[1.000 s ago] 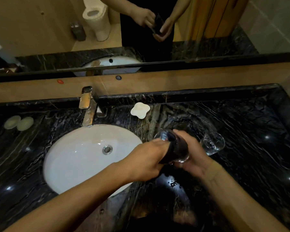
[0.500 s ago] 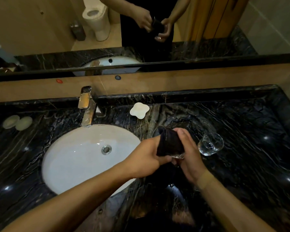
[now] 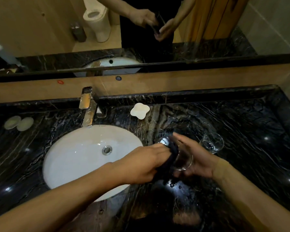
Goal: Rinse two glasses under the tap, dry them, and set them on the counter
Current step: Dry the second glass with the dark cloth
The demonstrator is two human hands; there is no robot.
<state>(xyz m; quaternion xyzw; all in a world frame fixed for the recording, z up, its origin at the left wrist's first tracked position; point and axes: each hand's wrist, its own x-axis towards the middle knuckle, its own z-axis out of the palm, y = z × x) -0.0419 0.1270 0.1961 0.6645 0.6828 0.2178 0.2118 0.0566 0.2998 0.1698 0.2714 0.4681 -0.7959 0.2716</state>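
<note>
**Glass Held Over Counter With Cloth; Second Glass Set Down**

No brand, label or legible writing was seen on any item; a red mark [image 3: 60, 82] and a blue mark [image 3: 118, 78] on the tan ledge behind the basin were too small to read.

The black marble counter [image 3: 241, 124] ran the width of the view, with the white oval basin [image 3: 77, 158] set into its left half and a chrome tap [image 3: 88, 108] standing at the basin's back edge. A mirror [image 3: 40, 30] above the ledge showed the person's hands in reflection.

The left hand [image 3: 141, 166] was closed on a dark cloth [image 3: 170, 158], pinching it against a clear glass [image 3: 182, 160]. The right hand [image 3: 196, 158] lay against the far side of that glass with its fingers extended, cupping rather than gripping. The glass lay tilted between the two hands, above the counter just right of the basin rim.

A second clear glass [image 3: 212, 143] stood on the counter just beyond the right hand, apart from it.

A white clover-shaped dish [image 3: 139, 111] sat near the backsplash, right of the tap. Two pale round pieces [image 3: 18, 123] lay touching at the counter's far left.
</note>
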